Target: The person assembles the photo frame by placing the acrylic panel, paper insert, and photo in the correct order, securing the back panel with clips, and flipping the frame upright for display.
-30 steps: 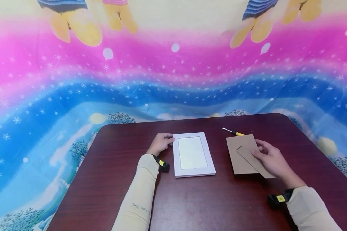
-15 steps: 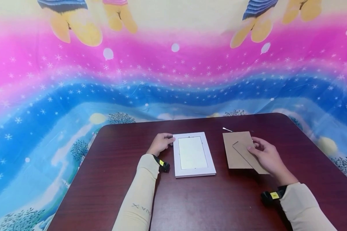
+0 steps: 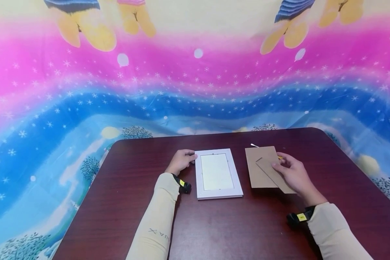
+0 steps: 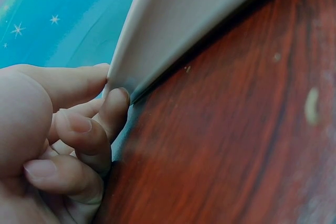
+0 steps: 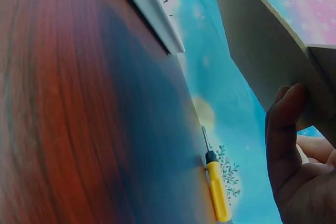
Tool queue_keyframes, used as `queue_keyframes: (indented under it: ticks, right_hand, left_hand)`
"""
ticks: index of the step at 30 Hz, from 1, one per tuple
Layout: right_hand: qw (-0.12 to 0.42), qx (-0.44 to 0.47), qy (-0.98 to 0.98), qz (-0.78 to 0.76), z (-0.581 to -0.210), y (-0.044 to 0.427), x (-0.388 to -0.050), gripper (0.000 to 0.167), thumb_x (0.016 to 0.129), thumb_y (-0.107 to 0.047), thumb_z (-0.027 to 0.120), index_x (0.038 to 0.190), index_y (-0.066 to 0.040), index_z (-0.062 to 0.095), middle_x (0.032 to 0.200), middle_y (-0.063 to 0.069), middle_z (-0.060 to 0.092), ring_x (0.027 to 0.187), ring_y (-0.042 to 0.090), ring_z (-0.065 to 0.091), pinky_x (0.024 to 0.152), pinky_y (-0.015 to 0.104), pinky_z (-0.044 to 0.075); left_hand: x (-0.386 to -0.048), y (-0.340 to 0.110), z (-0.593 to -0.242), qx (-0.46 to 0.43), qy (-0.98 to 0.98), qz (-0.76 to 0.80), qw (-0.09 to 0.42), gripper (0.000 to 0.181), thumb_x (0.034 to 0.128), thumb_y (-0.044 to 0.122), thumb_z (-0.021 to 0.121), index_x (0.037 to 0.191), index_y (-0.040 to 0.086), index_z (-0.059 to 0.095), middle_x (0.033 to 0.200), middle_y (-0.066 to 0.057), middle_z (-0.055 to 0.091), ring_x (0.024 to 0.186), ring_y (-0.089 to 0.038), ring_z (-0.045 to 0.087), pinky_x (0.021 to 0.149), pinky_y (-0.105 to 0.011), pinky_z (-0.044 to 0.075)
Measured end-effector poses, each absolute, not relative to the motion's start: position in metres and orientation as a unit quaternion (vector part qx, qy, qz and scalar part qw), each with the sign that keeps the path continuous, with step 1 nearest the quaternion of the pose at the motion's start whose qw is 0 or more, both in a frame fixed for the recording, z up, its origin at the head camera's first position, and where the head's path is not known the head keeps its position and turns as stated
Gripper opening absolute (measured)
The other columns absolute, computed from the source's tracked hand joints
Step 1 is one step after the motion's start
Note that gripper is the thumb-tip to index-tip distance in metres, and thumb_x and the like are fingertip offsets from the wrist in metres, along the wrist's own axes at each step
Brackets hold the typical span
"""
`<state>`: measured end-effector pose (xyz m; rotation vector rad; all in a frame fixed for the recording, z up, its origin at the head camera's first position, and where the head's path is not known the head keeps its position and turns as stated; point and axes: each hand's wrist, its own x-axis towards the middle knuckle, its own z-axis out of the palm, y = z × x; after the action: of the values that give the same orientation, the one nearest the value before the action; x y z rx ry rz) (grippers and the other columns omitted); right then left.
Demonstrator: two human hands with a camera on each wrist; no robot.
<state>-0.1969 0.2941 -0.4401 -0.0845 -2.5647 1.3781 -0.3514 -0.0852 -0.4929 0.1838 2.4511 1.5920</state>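
Near the table's middle a white picture frame (image 3: 221, 193) lies face down, small tabs showing around its inner opening and a pale panel within. My left hand (image 3: 181, 161) pinches its far left corner; in the left wrist view the thumb and a fingertip meet the frame's edge (image 4: 168, 24). To the right, a brown backing board (image 3: 256, 175) with a slanting stand leg is held above the table in my right hand (image 3: 294, 175), thumb on the leg and fingers behind. The right wrist view shows the board (image 5: 262, 40) raised and tilted.
Behind the board lies a screwdriver (image 5: 218, 190) with a yellow handle, mostly hidden in the head view. The dark red wooden table (image 3: 214, 231) ends at a printed cloth backdrop (image 3: 195, 86). A small pale speck (image 4: 312, 106) marks the tabletop.
My right hand has carried the backing board left and slightly away from me, nearer the frame, covering more of the screwdriver. The left hand and the frame have stayed in place.
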Motion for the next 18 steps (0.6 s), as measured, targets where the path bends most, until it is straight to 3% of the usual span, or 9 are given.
queue_keyframes:
  ticks: [18]
  right_hand:
    - [0.093,-0.015,-0.859,0.504,-0.442,0.269,-0.216,0.058,0.098,-0.023,0.061,0.144,0.005,0.039,0.107,0.021,0.058,0.084,0.015,0.06,0.068,0.021,0.049]
  left_hand:
    - [-0.351,-0.085,-0.493,0.067,0.826,0.548,0.109,0.035,0.0951,0.026,0.066,0.124,0.006,0.065,0.085,-0.007,0.069,0.06,-0.017,0.054,0.053,-0.029,0.042]
